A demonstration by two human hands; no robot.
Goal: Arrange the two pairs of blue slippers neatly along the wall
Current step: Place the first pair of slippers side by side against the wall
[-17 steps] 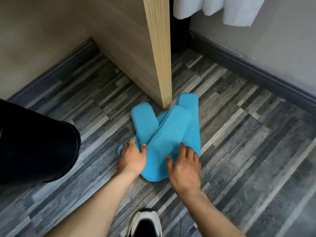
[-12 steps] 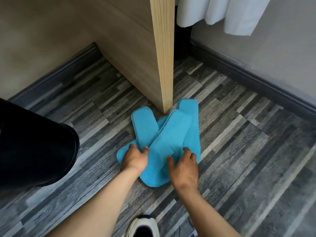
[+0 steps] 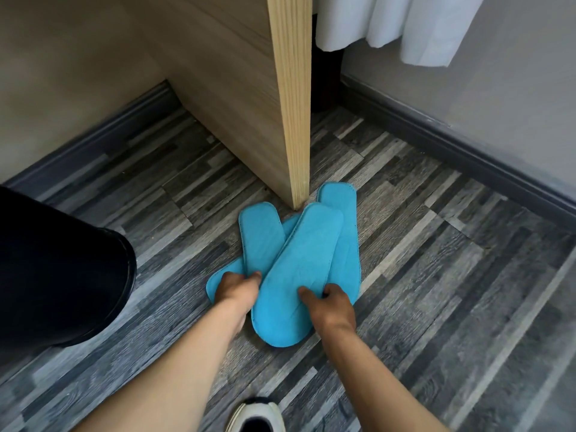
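Note:
Several flat blue slippers lie soles up in an overlapping fan on the grey plank floor, just below the foot of a wooden panel. The top slipper lies diagonally across the pile. A left slipper points away from me, and a right slipper lies along the pile's far side. One more is mostly hidden beneath. My left hand is curled around the near end of the left slipper. My right hand grips the top slipper's right edge, thumb on top.
A dark skirting board runs along the grey wall at right, another along the left wall. White cloth hangs at top right. My dark-trousered knee is at left, my white shoe at the bottom.
Both hands have closed from resting with spread fingers to gripping the slippers' near ends. The pile has barely shifted.

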